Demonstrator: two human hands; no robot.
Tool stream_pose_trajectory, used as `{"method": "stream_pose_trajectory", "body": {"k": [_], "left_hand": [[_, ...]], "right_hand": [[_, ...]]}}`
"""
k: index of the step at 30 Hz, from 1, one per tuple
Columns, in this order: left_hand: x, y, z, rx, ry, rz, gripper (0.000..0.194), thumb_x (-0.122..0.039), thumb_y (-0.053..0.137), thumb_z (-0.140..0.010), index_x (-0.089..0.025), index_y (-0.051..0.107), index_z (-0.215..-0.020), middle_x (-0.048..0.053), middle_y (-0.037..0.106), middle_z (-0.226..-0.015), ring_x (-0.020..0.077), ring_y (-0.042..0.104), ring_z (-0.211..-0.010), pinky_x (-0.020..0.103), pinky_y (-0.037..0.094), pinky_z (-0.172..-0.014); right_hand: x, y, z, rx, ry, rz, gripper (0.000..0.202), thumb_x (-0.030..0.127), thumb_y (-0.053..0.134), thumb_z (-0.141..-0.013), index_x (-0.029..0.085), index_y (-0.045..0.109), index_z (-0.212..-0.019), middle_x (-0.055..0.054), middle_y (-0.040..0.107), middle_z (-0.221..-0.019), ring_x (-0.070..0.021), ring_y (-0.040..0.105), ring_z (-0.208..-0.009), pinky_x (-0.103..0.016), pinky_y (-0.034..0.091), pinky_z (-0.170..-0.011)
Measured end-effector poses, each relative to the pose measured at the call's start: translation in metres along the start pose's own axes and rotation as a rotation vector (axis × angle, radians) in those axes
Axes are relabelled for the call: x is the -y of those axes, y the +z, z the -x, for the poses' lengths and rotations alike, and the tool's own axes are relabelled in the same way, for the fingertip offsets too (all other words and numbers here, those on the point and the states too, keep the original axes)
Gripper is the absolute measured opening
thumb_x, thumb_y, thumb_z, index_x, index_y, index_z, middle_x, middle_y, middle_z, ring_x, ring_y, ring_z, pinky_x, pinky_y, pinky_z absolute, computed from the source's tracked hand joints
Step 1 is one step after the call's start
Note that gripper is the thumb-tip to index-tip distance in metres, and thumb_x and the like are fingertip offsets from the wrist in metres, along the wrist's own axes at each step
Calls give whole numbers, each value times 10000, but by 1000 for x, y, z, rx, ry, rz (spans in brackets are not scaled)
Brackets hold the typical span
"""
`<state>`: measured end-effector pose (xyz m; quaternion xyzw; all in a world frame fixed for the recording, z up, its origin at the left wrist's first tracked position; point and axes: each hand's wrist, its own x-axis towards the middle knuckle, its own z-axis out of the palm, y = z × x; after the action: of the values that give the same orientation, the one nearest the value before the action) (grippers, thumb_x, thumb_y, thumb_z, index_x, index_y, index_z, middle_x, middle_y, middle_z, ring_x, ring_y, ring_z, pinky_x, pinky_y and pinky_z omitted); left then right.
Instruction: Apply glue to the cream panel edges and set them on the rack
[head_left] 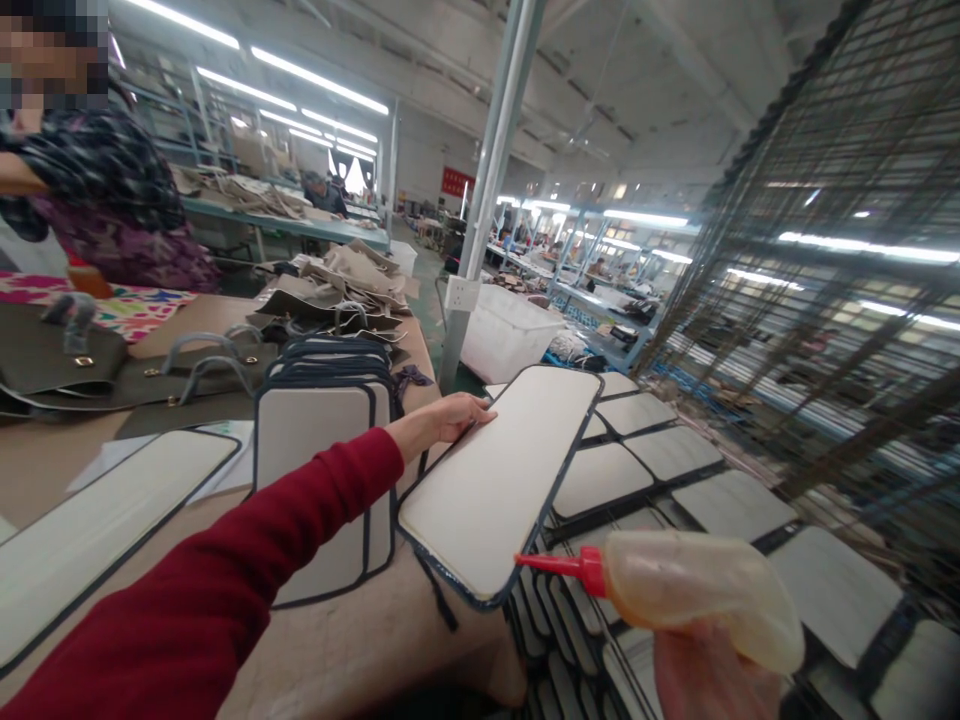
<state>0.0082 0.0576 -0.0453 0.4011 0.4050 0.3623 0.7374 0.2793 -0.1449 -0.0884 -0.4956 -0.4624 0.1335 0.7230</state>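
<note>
Your left hand (459, 414) pinches one long side of the white panel (506, 470), which is tilted at the edge of the bench (352, 650) and looks light, stiff and best held by its sides, while your right hand (709, 668) grips the soft-looking squeeze bottle (690, 575).

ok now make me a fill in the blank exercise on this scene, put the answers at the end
1. The right hand holds a squeeze bottle whose nozzle is coloured ____.
2. In the picture, the squeeze bottle is to the ____ of the pale panel gripped by the left hand.
3. Upright panels stand to the ____ of that gripped panel, as pictured.

Missing words: red; right; left
</note>
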Motion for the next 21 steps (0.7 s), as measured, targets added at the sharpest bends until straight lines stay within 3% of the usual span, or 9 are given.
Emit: {"method": "stream_pose_trajectory", "body": {"k": [5, 9, 13, 17, 19, 21], "left_hand": [[-4, -2, 1, -24, 2, -10, 348, -62, 737, -626, -95, 630, -955, 77, 698, -688, 209, 650, -572, 326, 524, -596], [-7, -3, 3, -33, 10, -13, 336, -58, 729, -638, -87, 638, -959, 82, 697, -689, 200, 642, -565, 321, 528, -589], [-9, -4, 2, -58, 43, -6, 359, -92, 774, -612, -96, 645, -946, 77, 694, -693, 202, 645, -587, 319, 532, -606], [-7, -6, 0, -107, 87, -9, 393, -146, 815, -575, -117, 647, -929, 59, 688, -682, 201, 647, -599, 309, 528, -608], [-6, -5, 0, -112, 99, -19, 381, -163, 821, -559, -113, 650, -895, 58, 685, -663, 210, 648, -598, 312, 526, -592], [-6, -3, 2, -103, 109, -30, 353, -170, 820, -545, -107, 654, -849, 64, 685, -654, 218, 650, -598, 316, 524, -579]], "right_hand": [[-9, -9, 7, -10, -17, 127, 452, 488, 812, -557, 193, 629, -846, -117, 678, -835, -307, 629, -944, -397, 558, -724], [-15, -8, 15, 27, 23, 101, 343, 466, 796, -589, 215, 626, -750, -100, 681, -778, -300, 634, -937, -386, 558, -712], [-4, 6, 22, -14, 214, -156, 386, 488, 727, -668, 213, 650, -928, -101, 696, -934, -298, 630, -972, -414, 556, -744], [28, 24, 13, -139, 450, -384, 498, 508, 690, -692, 256, 618, -1115, -54, 644, -1159, -269, 633, -986, -412, 559, -770], [42, 31, 0, -228, 516, -478, 460, 507, 678, -707, 267, 633, -1097, -25, 615, -1217, -256, 600, -1063, -436, 500, -914], [50, 37, -15, -289, 479, -529, 399, 470, 676, -725, 260, 650, -1064, -9, 594, -1251, -254, 533, -1166, -471, 362, -1063]]}}
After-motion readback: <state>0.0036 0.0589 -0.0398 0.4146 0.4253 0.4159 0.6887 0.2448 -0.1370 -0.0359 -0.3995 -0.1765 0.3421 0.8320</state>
